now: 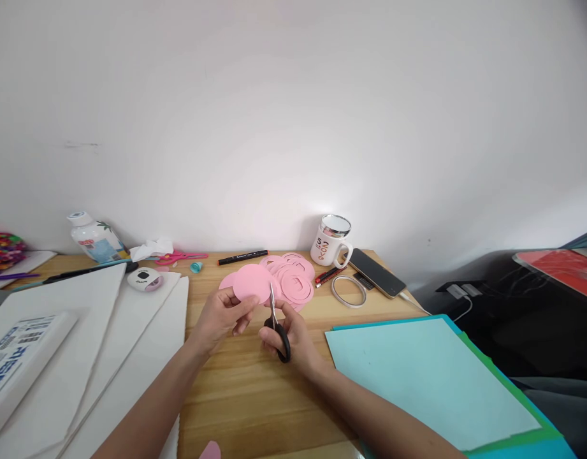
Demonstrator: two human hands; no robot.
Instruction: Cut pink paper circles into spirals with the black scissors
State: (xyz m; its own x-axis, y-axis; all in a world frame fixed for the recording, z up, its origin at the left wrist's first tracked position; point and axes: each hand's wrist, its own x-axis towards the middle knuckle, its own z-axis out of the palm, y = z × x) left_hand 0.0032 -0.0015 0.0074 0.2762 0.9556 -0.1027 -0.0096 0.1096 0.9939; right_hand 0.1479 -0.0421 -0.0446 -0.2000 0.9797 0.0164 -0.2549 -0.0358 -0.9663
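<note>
Above the wooden desk (236,382), the left hand (221,315) pinches a pink paper circle (252,282) while the right hand (296,338) grips scissors (276,319) whose blades might nick the nearby left fingertips.

From my remote seat I see the left hand (222,317) and the right hand (297,341), both bare, fingers slim, with forearms uncovered right down to the picture's lower edge.

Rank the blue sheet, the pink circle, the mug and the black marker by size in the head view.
1. Blue sheet.
2. Pink circle and mug look about alike; the circle sits nearer the camera, so unranked.
3. Black marker.
</note>
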